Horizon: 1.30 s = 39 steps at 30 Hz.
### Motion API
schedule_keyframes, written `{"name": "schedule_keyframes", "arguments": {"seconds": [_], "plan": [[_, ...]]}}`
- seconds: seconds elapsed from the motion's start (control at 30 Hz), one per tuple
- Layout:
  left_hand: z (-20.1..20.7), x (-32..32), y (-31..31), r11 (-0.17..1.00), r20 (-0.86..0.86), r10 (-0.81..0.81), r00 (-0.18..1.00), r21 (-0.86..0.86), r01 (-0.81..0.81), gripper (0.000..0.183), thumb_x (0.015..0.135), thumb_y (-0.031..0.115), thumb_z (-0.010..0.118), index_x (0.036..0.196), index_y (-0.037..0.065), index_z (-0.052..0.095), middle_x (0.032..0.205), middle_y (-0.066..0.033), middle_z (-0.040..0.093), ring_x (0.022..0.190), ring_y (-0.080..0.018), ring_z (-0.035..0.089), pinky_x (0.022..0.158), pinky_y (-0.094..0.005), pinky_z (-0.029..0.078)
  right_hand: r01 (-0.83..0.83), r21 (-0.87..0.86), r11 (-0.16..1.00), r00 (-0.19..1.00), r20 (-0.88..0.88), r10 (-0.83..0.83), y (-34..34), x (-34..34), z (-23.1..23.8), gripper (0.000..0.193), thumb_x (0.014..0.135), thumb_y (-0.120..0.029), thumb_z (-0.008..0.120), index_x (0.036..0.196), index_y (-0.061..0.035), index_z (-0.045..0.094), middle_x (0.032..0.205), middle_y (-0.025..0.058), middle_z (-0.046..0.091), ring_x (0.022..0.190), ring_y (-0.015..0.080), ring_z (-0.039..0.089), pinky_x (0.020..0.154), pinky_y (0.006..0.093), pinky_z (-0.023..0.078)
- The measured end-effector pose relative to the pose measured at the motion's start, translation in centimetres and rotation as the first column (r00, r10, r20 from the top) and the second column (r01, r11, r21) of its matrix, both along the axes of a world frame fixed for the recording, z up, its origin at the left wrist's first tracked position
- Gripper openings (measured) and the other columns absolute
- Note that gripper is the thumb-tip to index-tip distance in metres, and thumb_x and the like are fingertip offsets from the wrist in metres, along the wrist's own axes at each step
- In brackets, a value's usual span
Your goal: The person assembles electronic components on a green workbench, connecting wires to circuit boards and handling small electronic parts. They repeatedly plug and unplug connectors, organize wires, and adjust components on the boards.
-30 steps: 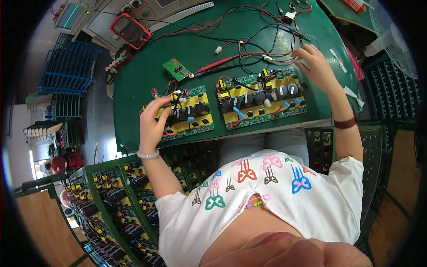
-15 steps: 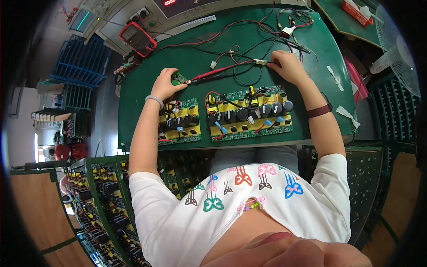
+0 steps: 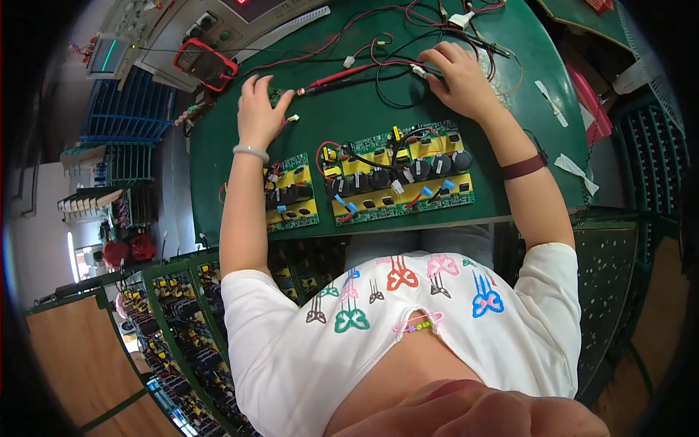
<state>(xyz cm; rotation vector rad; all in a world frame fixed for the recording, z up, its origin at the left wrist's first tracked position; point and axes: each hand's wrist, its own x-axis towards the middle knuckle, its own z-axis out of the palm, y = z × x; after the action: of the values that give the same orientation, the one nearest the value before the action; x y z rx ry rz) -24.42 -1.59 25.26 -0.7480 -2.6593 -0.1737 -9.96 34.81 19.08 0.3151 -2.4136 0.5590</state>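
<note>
At the back left of the green bench, my left hand [image 3: 258, 115] is open, thumb and fingers apart. Between them a small circuit board [image 3: 274, 94] shows, mostly hidden. The tips of a red test probe [image 3: 341, 76] and a black test probe [image 3: 336, 87] meet beside my thumb. My right hand [image 3: 464, 81] has its thumb and fingers closed around the wire end of a white connector [image 3: 417, 71]. In front lie a large circuit board [image 3: 397, 205] with black capacitors and a similar board [image 3: 300, 177], partly behind my left forearm.
A red multimeter [image 3: 207, 65] leans by the bench instrument [image 3: 255, 20]. Red and black leads [image 3: 331, 45] cross the back of the green bench [image 3: 510, 182]. White strips [image 3: 575, 175] lie at the right. Racks of boards [image 3: 175, 320] stand at the lower left.
My left hand has let go of the small circuit board and spread its fingers. A short wire with a white plug now shows beside it. The whole view has shifted slightly.
</note>
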Motion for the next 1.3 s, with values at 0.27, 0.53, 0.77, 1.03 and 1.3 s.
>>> {"name": "schedule_keyframes", "arguments": {"seconds": [0.27,0.53,0.77,1.03,1.3], "plan": [[2.3,10.7,3.7,0.769,0.556,-0.618,0.556,0.280,0.575,0.024,0.091,0.012,0.064,0.114,0.004,0.068,0.109,-0.0105,0.068,0.104,-0.0285,0.063,0.093,-0.0385,0.048,-0.472,-0.559,0.682,0.717,0.206,0.665,-2.6,2.2,2.2,0.019,0.083,-0.010,0.073,0.101,-0.0051,0.069,0.087,0.0064,0.060,0.083,0.0205,0.062,0.072,0.0326,0.052],[1.6,10.4,4.2,0.721,0.546,-0.662,0.514,0.277,0.635,0.023,0.086,0.009,0.071,0.109,0.007,0.069,0.090,-0.0051,0.063,0.090,-0.0232,0.058,0.085,-0.0372,0.047,-0.517,-0.497,0.697,0.615,0.352,0.706,-3.5,2.5,2.0,0.016,0.082,-0.011,0.076,0.096,-0.0041,0.071,0.087,0.0083,0.060,0.078,0.0228,0.060,0.069,0.0338,0.049],[-0.7,7.7,1.9,0.622,0.511,-0.433,0.743,0.765,-0.163,0.048,0.092,0.021,0.071,0.127,-0.005,0.051,0.099,-0.0080,0.060,0.078,-0.0147,0.067,0.079,-0.0259,0.052,-0.232,-0.790,0.567,0.677,0.287,0.677,-2.4,1.6,0.0,0.013,0.101,-0.015,0.056,0.106,-0.0031,0.054,0.089,-0.0006,0.052,0.075,0.0071,0.048,0.067,0.0245,0.042],[-1.5,5.1,2.2,0.987,-0.187,0.157,0.970,-0.009,-0.162,0.102,0.069,0.035,0.089,0.145,-0.006,0.035,0.118,-0.0188,0.054,0.108,-0.0351,0.057,0.090,-0.0416,0.050,0.061,-0.833,0.550,0.769,0.390,0.507,-2.1,1.3,-0.8,0.016,0.090,-0.013,0.061,0.100,-0.0020,0.058,0.077,0.0008,0.056,0.065,0.0090,0.053,0.060,0.0266,0.048],[-2.1,1.6,9.2,0.928,0.145,-0.358,0.922,0.168,0.334,0.035,0.089,0.012,0.066,0.123,0.006,0.063,0.117,-0.0165,0.061,0.102,-0.0348,0.063,0.089,-0.0417,0.051,0.018,-0.851,0.525,0.737,0.366,0.568,-2.3,1.7,0.1,0.014,0.092,-0.013,0.062,0.100,-0.0041,0.056,0.079,-0.0022,0.054,0.067,0.0066,0.053,0.061,0.0239,0.046]]}}
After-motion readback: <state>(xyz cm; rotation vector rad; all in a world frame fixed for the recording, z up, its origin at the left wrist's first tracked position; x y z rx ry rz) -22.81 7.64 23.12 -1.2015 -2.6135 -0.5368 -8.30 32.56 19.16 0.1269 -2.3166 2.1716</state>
